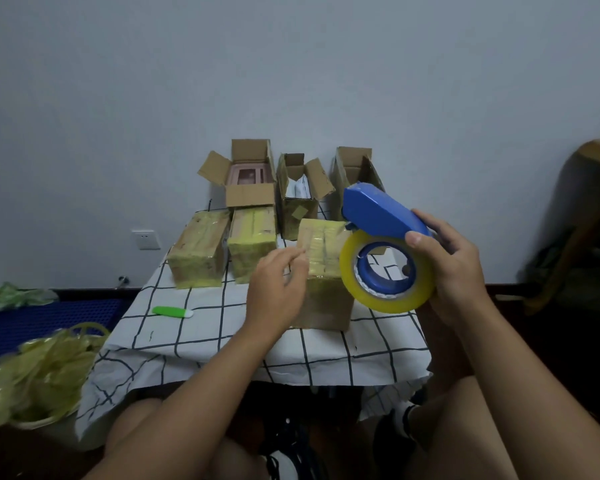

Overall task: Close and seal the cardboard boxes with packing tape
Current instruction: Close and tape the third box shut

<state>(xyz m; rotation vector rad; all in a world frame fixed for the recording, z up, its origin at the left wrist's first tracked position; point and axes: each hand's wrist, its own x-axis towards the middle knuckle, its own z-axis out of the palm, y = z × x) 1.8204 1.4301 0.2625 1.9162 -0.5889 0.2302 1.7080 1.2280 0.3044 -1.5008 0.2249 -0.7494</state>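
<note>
The right hand (454,268) grips a blue plastic tape dispenser (378,216) carrying a yellowish roll of packing tape (388,271), raised above the checked-cloth desk (222,327); the left hand (278,289), blurred, fingers loosely curled and holding nothing visible, sits against a closed, tape-wrapped cardboard box (326,271). Behind stand two more taped boxes (201,251) and three open cardboard boxes (250,178): one holds a pink object, one white items, the third's contents are hidden.

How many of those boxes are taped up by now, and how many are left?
Three look sealed: two taped boxes mid-table and the nearest box, where the left hand hovers. The right hand holds the blue tape dispenser raised. Three open boxes at the back remain.
</note>
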